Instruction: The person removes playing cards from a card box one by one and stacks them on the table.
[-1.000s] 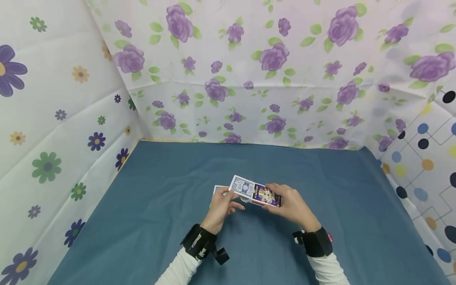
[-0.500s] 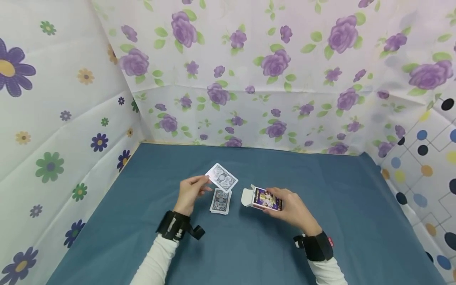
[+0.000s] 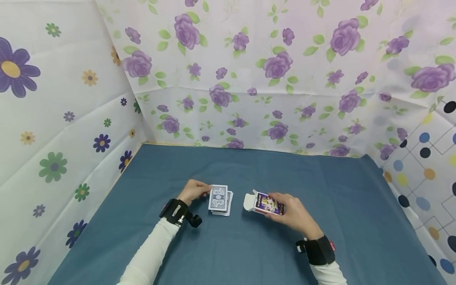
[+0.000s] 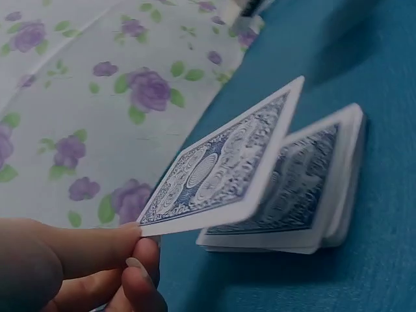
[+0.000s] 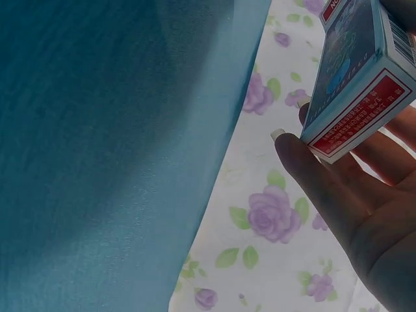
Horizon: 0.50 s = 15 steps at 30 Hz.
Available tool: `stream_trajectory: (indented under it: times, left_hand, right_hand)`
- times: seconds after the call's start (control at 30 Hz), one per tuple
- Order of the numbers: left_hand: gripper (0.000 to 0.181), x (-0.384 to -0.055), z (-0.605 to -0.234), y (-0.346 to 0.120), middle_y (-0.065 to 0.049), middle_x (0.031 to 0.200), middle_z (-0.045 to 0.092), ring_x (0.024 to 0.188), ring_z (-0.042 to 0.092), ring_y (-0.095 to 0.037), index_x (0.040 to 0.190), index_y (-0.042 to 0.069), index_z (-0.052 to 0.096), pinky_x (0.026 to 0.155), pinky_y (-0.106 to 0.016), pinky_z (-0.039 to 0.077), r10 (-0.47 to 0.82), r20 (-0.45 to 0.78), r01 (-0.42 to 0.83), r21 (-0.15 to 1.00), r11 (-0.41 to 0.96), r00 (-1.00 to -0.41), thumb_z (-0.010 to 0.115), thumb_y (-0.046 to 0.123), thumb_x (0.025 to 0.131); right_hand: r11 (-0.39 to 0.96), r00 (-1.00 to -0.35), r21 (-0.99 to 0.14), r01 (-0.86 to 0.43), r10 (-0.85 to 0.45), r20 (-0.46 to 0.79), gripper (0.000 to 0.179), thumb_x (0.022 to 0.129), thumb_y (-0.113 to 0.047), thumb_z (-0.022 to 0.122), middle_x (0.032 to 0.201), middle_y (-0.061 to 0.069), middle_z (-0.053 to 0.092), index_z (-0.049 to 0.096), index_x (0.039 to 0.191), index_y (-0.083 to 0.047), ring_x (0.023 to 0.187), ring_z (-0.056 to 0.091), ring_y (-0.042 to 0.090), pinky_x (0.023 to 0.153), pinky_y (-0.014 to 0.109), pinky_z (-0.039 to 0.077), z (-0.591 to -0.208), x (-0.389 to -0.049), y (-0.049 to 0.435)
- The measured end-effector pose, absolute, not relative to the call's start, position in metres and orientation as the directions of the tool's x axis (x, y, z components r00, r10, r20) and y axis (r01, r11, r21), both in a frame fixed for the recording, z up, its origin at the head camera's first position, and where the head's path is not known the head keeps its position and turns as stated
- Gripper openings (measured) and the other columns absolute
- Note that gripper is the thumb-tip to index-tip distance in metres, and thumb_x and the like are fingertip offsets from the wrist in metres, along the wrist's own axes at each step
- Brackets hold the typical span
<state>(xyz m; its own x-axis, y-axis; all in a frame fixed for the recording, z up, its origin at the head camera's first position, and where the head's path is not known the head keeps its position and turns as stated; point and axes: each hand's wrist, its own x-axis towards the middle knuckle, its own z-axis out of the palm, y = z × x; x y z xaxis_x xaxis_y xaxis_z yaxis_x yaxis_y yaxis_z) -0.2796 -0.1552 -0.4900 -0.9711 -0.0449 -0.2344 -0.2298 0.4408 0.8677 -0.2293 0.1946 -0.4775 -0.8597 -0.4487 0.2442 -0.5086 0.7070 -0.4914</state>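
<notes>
A playing card (image 4: 214,166), back side up with a blue ornate pattern, is pinched at one corner by my left hand (image 3: 192,190). It tilts over a small stack of playing cards (image 4: 299,188) that lies back side up on the blue cloth. In the head view the pinched card (image 3: 218,197) covers most of the stack (image 3: 228,204). To the right, my right hand (image 3: 293,211) grips a purple card box (image 3: 269,204) around its far end. The box's white flap (image 3: 249,202) hangs open toward the stack. In the right wrist view the box (image 5: 357,84) shows a red printed panel.
The blue cloth (image 3: 235,249) covers the table. Flowered sheets (image 3: 228,79) rise behind it and on the left, and a dotted sheet (image 3: 427,190) stands at the right.
My left hand first drew a card from the box mouth, moved left with it, and then lowered it over the stack. My right hand kept holding the box nearly in place.
</notes>
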Motion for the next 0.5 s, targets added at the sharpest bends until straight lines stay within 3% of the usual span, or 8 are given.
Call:
stream_trajectory:
  times: [0.27, 0.5]
  left_hand:
    - [0.015, -0.277, -0.493, -0.139, -0.007, 0.07, 0.071, 0.057, 0.061, -0.014, 0.083, 0.003, 0.078, 0.053, -0.027, 0.045, -0.045, 0.034, -0.002, 0.775, 0.632, -0.998, 0.072, 0.016, 0.087]
    - [0.015, -0.278, -0.497, -0.128, -0.009, 0.079, 0.074, 0.061, 0.062, -0.013, 0.085, 0.006, 0.078, 0.054, -0.027, 0.047, -0.124, 0.023, -0.074, 0.691, 0.719, -0.992, 0.072, 0.019, 0.088]
  right_hand:
    - [0.713, -0.861, -0.485, -0.506, -0.445, 0.244, 0.063, 0.078, -0.035, 0.08, 0.125, 0.01, 0.066, 0.061, 0.131, -0.009, 0.105, 0.063, 0.023, 0.08, 0.037, 0.049, -0.48, -0.229, 0.196]
    - [0.713, -0.865, -0.493, -0.499, -0.445, 0.232, 0.063, 0.079, -0.037, 0.08, 0.126, 0.01, 0.065, 0.061, 0.131, -0.008, 0.107, 0.063, 0.023, 0.081, 0.038, 0.049, -0.483, -0.231, 0.197]
